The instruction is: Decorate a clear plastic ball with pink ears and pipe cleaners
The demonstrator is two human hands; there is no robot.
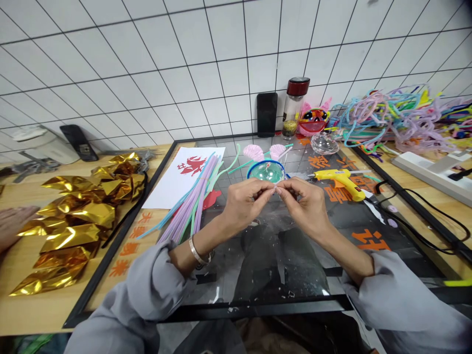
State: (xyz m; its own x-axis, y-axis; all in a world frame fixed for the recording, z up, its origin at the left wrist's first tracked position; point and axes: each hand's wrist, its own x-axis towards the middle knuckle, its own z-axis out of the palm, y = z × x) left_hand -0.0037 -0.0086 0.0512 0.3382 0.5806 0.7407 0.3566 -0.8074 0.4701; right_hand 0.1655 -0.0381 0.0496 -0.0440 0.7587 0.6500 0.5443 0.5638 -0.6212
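Note:
My left hand (246, 200) and my right hand (304, 200) meet at the fingertips over the glass-topped table (221, 275). Both are closed in a pinch on something tiny and pale, too small to name. Just beyond the fingers lies a clear plastic dome (264, 173) with a blue pipe cleaner around its rim, partly covered by my left hand. Two pink coiled oval pieces (253, 152) lie behind the dome, with green pipe cleaners (239, 166) close by. Left of my hands is a bundle of purple, blue and green pipe cleaners (190, 204).
A yellow glue gun (341, 181) lies at right near a black cable (416, 236) and white power strip (435, 177). Behind stand a phone (267, 115), a bottle (290, 113) and a pink animal-faced ornament (313, 120). Gold foil (84, 216) and another person's hand (14, 226) are left.

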